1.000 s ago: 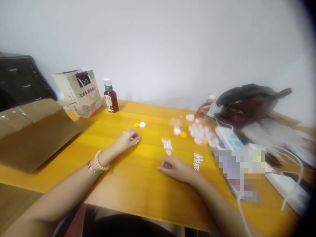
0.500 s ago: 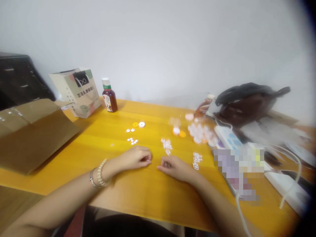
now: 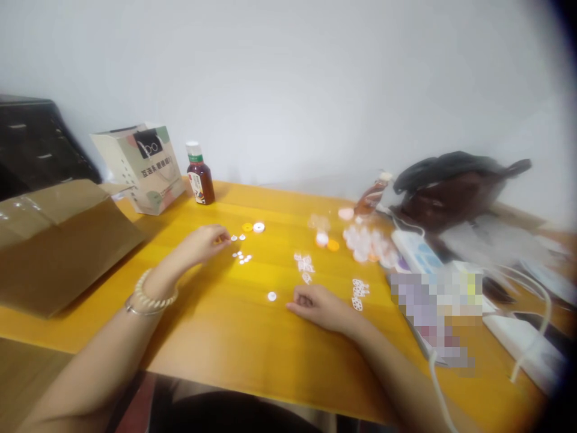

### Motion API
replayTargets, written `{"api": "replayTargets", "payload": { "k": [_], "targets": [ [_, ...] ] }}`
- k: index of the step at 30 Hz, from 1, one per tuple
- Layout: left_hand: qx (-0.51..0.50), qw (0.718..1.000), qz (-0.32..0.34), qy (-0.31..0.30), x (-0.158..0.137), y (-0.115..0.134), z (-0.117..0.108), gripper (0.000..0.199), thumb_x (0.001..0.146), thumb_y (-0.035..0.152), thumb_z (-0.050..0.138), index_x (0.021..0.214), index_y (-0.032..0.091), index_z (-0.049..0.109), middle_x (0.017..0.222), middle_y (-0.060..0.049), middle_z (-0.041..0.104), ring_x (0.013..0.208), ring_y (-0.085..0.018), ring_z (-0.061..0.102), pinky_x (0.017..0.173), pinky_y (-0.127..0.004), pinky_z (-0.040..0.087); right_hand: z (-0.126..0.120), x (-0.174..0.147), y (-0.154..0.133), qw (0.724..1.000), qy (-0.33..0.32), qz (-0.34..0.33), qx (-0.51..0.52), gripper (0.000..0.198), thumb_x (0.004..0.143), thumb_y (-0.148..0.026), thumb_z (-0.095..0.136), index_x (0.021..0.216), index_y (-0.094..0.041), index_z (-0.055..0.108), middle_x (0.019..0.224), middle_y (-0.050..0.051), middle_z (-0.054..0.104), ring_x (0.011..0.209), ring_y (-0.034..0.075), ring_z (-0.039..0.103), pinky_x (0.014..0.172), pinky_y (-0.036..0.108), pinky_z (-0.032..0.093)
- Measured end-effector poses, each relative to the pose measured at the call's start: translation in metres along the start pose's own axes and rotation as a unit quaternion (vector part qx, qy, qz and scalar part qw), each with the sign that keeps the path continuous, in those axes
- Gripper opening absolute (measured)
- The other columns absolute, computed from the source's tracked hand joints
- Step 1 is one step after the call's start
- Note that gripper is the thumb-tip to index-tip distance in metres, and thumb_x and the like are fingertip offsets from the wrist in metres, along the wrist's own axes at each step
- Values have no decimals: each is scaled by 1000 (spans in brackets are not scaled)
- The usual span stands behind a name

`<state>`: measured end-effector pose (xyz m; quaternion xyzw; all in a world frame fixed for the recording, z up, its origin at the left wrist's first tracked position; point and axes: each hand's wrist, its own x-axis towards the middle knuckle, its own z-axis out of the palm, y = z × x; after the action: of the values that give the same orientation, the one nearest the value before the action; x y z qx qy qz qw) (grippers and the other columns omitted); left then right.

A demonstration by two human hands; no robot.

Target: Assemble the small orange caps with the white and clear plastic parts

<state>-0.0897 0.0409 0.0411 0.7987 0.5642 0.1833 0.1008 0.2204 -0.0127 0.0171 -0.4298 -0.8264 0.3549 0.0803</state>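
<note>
My left hand (image 3: pixel 208 243) reaches over the table with its fingers curled and the fingertips close together. They are right beside a small white round piece (image 3: pixel 234 238); whether they touch it or pinch something, I cannot tell. A second such piece (image 3: pixel 242 237) lies just to its right, and several tiny white pieces (image 3: pixel 241 258) lie nearer to me. My right hand (image 3: pixel 318 304) rests on the table, loosely closed, its inner side hidden. Left of its thumb lies a white disc (image 3: pixel 271 296). Behind are a yellow ring (image 3: pixel 247 227) and a white ring (image 3: pixel 258 227).
White cut-out pieces (image 3: pixel 305 264) and more cut-outs (image 3: pixel 359 293) lie around my right hand. Pale round pieces (image 3: pixel 367 242) are heaped further right. A bottle (image 3: pixel 201 180), a paper bag (image 3: pixel 151 168) and a cardboard box (image 3: pixel 67 246) stand left; cables, a power strip (image 3: pixel 417 252) and a dark bag (image 3: pixel 451 192) crowd the right.
My left hand has moved left and away from me, from beside my right hand to the small white pieces. The white disc now shows where it was. My right hand has not moved.
</note>
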Motion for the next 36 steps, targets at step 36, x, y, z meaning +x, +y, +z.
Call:
{"api": "replayTargets", "payload": {
  "k": [36],
  "targets": [
    [-170, 951, 232, -115, -23, 80, 40, 29, 77, 27, 57, 106, 20, 56, 99, -6, 58, 89, -17, 54, 82, -31, 42, 4, 4, 4, 1000, 13, -11, 16, 27, 81, -37, 50, 63, -17, 45, 55, -5, 43, 51, 8, 37, 48, 20, 26]
  ]
}}
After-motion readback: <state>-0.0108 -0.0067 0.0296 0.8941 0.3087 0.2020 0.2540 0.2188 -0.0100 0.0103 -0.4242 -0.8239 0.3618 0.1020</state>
